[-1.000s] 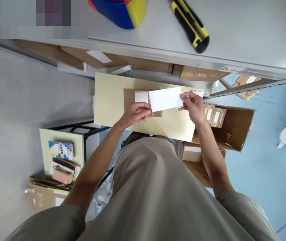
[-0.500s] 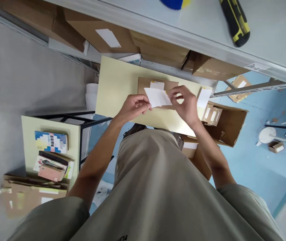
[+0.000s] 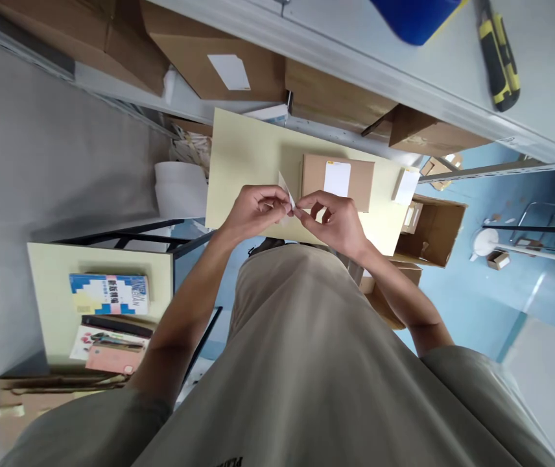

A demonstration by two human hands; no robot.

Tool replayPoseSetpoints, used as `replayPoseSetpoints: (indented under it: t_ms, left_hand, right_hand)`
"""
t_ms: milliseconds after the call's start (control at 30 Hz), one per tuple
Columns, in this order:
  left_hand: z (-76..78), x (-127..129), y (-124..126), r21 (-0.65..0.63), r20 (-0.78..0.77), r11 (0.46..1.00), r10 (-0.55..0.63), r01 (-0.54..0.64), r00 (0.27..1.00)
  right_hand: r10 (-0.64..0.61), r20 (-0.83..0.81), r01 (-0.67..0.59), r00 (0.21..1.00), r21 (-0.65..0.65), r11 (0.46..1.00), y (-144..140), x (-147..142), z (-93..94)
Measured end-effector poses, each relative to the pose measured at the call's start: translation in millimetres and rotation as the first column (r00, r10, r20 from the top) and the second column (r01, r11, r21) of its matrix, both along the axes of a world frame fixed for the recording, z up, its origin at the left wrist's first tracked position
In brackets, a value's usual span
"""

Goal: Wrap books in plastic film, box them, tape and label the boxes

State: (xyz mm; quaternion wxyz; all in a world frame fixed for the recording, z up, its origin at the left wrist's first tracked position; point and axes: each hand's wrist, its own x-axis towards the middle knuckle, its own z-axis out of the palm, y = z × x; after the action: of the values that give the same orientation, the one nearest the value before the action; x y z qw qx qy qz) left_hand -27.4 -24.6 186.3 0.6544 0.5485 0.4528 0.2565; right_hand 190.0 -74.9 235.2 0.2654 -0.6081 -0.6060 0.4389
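My left hand [image 3: 260,211] pinches a white label [image 3: 284,183], now seen nearly edge-on. My right hand [image 3: 333,219] is closed with its thumb and fingertips meeting at the label's near edge, right beside the left fingertips. Just beyond the right hand lies a small brown cardboard box [image 3: 362,185] on the pale yellow table [image 3: 246,146]. A white label with a yellow corner mark [image 3: 337,178] is on the box's top face. More white labels [image 3: 406,186] lie at the table's right end.
Over the far side runs a grey shelf [image 3: 355,45] with a yellow-black box cutter [image 3: 500,61] and a blue object [image 3: 416,19]. Large cartons [image 3: 238,71] sit below it. An open carton [image 3: 440,230] stands right. Books [image 3: 108,294] lie on a side table [image 3: 48,279] at left.
The label has turned from facing me to nearly edge-on. My right hand has moved left, close to my left hand. The view has shifted, and more of the box shows.
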Motion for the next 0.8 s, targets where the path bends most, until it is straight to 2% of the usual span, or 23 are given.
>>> replayPoseSetpoints:
  t_ms: [233,467,533,633,733,800]
  left_hand:
    - [-5.2,-45.1,17.0,-0.010,0.038,0.999,-0.038,0.039,0.999]
    - [-9.8,-69.1,33.9,-0.034,0.050,0.996,-0.084,0.086,0.995]
    - [-15.3,-74.8,38.4,-0.025,0.051,0.994,-0.108,0.109,0.993]
    - [-38.4,-89.1,50.8,-0.003,-0.001,0.990,-0.139,0.139,0.990]
    - [-81.1,-115.8,73.9,0.019,-0.175,0.994,-0.105,0.110,0.979]
    - [-113.7,-140.9,93.2,-0.007,-0.322,1.000,-0.023,0.022,0.946]
  right_hand:
    - [-0.046,-0.021,0.046,0.999,-0.001,0.999,16.1,-49.3,1.8]
    - [-0.101,0.052,0.103,0.994,-0.051,0.993,26.1,-83.6,-7.7]
    - [-0.114,0.067,0.117,0.991,-0.046,0.992,28.8,-88.8,-11.3]
    - [-0.167,0.114,0.172,0.979,-0.041,0.984,32.4,-87.5,-15.9]
    - [-0.233,0.153,0.244,0.960,-0.061,0.968,32.4,-77.0,-17.8]
    - [-0.267,0.141,0.282,0.953,-0.093,0.955,29.2,-69.6,-17.6]
